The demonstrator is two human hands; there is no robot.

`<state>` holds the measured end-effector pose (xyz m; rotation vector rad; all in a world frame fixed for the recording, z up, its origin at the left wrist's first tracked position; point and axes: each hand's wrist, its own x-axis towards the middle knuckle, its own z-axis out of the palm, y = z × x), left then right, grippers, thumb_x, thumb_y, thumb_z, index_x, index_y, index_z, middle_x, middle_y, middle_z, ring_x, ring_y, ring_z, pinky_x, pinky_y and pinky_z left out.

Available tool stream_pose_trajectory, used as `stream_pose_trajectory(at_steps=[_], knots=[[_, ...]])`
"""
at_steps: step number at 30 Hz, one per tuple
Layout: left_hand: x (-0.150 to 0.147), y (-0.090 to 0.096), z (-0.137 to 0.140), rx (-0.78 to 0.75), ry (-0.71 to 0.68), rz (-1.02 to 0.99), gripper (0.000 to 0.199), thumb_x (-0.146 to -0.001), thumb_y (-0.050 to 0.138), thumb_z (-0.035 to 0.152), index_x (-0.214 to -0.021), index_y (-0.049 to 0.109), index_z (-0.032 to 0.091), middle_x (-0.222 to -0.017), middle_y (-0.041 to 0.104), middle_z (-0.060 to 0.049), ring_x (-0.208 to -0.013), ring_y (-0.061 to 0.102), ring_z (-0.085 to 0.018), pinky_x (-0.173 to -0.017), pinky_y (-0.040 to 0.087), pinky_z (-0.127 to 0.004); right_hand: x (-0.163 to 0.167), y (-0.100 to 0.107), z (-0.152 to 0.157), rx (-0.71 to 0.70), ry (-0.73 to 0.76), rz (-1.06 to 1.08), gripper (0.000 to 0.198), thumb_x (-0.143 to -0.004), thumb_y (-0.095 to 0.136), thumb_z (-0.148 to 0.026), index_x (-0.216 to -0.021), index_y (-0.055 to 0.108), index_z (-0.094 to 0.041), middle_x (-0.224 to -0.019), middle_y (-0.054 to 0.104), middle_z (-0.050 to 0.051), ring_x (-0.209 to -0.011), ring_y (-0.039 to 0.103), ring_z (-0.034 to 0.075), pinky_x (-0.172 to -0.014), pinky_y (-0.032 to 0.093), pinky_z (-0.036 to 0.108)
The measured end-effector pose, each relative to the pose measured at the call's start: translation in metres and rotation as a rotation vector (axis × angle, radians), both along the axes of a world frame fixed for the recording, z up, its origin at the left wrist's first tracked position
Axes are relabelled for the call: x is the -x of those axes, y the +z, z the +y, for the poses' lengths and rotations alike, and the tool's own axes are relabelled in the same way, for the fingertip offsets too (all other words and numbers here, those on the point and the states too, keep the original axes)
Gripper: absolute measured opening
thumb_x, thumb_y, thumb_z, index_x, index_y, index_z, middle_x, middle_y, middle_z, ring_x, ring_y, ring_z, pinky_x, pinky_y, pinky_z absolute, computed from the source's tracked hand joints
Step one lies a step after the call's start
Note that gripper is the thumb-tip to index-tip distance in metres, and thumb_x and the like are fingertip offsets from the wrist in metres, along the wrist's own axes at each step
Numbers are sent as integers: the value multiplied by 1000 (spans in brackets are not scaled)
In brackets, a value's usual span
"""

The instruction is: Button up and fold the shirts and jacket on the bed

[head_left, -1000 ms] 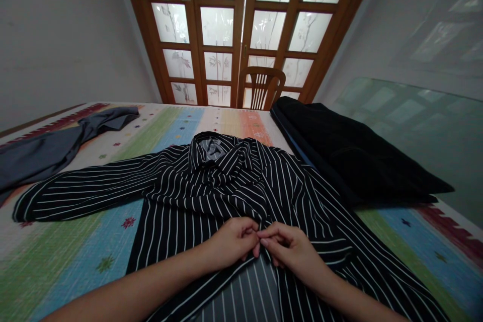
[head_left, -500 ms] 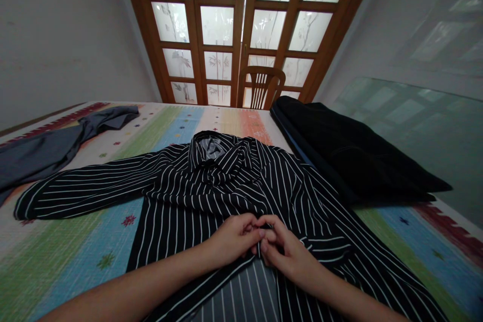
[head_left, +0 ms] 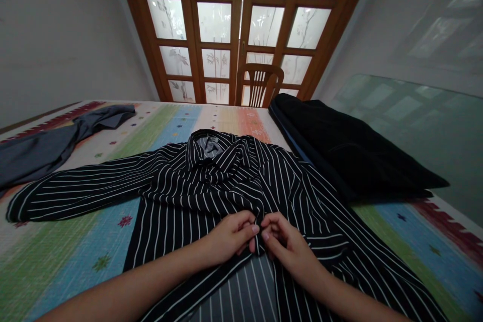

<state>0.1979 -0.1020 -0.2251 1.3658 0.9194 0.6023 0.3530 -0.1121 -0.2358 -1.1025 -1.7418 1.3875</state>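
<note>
A black shirt with white stripes (head_left: 169, 226) lies spread front side up, its collar pointing away from me and one sleeve stretched out to the left. My left hand (head_left: 238, 234) is closed on the shirt's front edge, thumb against fingers. Just beside it, my right hand (head_left: 281, 239) pinches the opposite front edge with curled fingers. A small gap separates the two hands. Below them the front parts, and the greyish inside of the back shows. Any button between the fingers is too small or hidden to make out.
The shirt rests on a colourful striped cloth (head_left: 113, 241). Dark folded garments (head_left: 354, 151) are piled at the right, and a grey garment (head_left: 41, 151) lies at the far left. A wooden chair (head_left: 260, 80) stands beyond the far edge, before glazed wooden doors (head_left: 241, 10).
My hands, which were touching over the shirt front, have drawn slightly apart. The shirt lies much as before, and the view has shifted a little.
</note>
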Motion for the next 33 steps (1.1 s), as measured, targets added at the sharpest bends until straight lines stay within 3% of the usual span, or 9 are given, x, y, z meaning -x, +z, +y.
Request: stream_pose_trajectory(at_steps=[7,12,19,26,29,33], knots=[[0,0,-1,1,-11,10,16,-77,38,28,-66,39,17,-51,48,6,-37,31,-3,-35,23,-14,-1,1,1,-42,-50,-61,5,-75,41,-22,-76,44,-18,-58,43,-4,-50,42,8,-46,37,20],[1,-3,-2,-71,-4,81,16,-79,36,27,-66,38,17,-49,47,7,-37,32,-4,-36,24,-15,-2,3,-1,-177,-82,-141,6,-75,41,-20,-76,47,-18,-59,47,-3,-51,46,8,-47,39,20],[1,-2,-7,-389,-17,294,20,-81,34,23,-64,42,16,-51,51,5,-48,46,-6,-49,34,-16,-3,1,-2,-451,-77,-246,7,-74,41,-15,-71,47,-17,-60,49,-1,-53,49,9,-49,40,19],[1,-6,-14,-809,-51,650,20,-80,31,22,-65,43,17,-54,53,1,-49,50,-11,-44,31,-19,-4,-2,-3,-734,-39,-486,14,-74,36,-12,-63,44,-16,-58,47,0,-53,45,11,-49,35,22],[0,-8,-15,-885,-53,711,20,-80,31,21,-65,43,18,-53,52,1,-47,49,-11,-42,30,-19,-5,-2,-3,-792,1,-580,18,-75,33,-13,-62,44,-16,-58,47,2,-55,45,13,-50,34,24],[1,-6,-14,-883,-67,716,19,-81,30,22,-66,42,18,-53,53,1,-48,50,-12,-43,31,-20,-6,-1,-1,-756,82,-567,19,-77,31,-13,-65,46,-15,-62,50,3,-58,45,13,-52,34,24]])
